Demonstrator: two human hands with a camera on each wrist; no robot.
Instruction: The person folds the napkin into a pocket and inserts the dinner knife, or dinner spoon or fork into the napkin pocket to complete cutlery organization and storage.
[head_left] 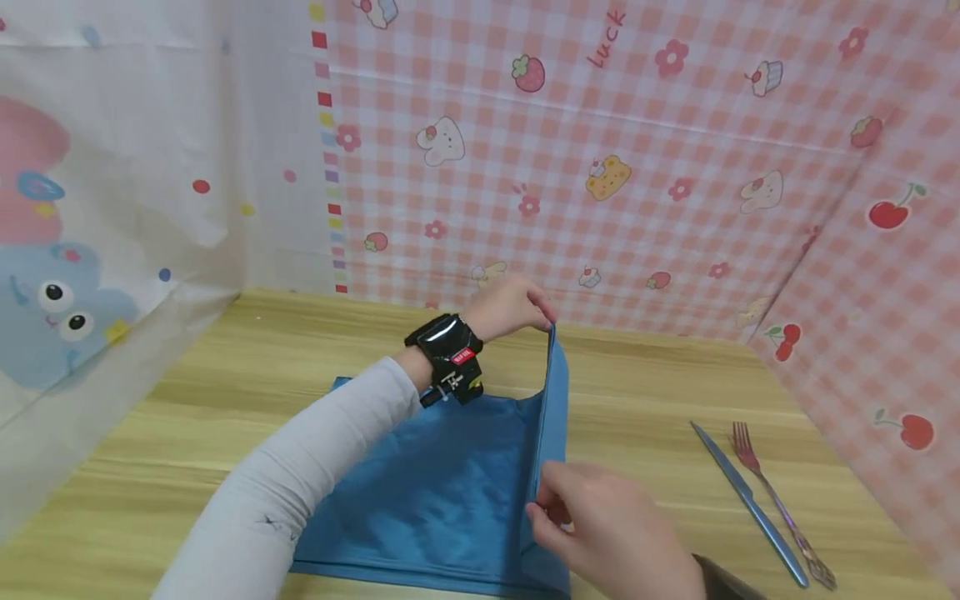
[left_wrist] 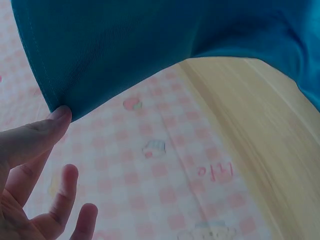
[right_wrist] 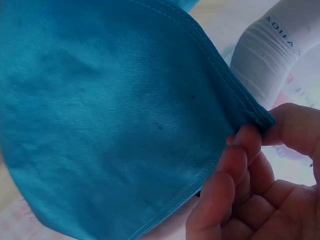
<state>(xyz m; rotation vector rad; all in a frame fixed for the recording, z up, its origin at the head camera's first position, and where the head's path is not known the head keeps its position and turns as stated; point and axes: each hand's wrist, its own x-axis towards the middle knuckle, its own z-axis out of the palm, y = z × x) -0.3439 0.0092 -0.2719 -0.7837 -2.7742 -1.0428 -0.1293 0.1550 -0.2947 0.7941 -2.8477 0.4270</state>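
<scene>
Left hand pinches raised corner of blue cloth, its 1 o'clock | right hand pinches its edge, 4 o'clock | cloth on table, head view's 6 o'clock | knife, fork at cloth's 3 o'clock

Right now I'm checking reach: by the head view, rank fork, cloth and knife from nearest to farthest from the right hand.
1. Cloth: held by the right hand.
2. Knife: lying to that hand's right.
3. Fork: just beyond the knife, farther right.

Blue cloth, knife, fork on wood-grain table
</scene>
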